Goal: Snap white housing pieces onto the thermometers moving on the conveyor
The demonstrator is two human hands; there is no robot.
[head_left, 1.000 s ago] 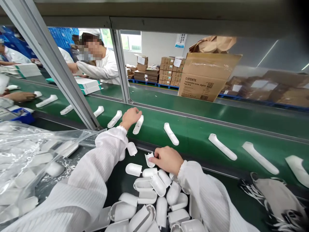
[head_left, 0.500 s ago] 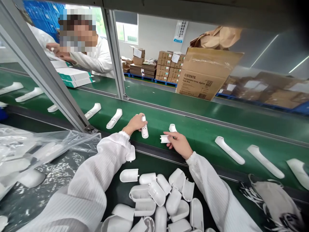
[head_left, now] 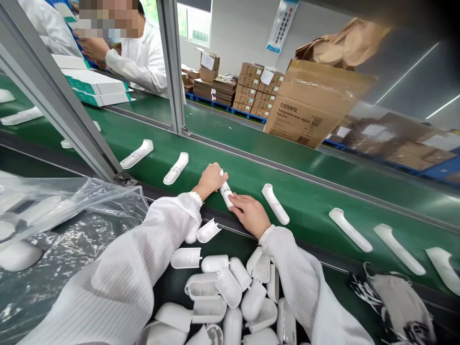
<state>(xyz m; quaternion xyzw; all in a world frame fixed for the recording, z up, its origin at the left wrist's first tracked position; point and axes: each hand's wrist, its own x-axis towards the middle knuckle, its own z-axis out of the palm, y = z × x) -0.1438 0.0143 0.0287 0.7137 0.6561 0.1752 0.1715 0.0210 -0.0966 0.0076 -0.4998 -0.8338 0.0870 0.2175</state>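
A white handheld thermometer body (head_left: 226,191) is tilted over the near side of the green belt, between my two hands. My left hand (head_left: 211,180) grips its upper end. My right hand (head_left: 250,213) is closed on its lower end, thumb and fingers pressed against it. Whether a cover sits between the right fingers is hidden. Just below my hands lies a loose white cover (head_left: 208,231), hollow side partly showing. A heap of similar rounded covers (head_left: 230,287) spreads over the dark surface between my forearms.
More thermometer bodies lie spaced along the green belt (head_left: 309,196). A clear plastic bag (head_left: 108,230) with white parts is at left, a grey cloth item (head_left: 402,297) at right. A metal post (head_left: 175,67) rises beyond the belt; a co-worker (head_left: 143,57) handles something near stacked white boxes (head_left: 97,82).
My right hand has moved left with the cover it held, onto the lower end of the thermometer body in my left hand. The bodies on the belt and the view have shifted.
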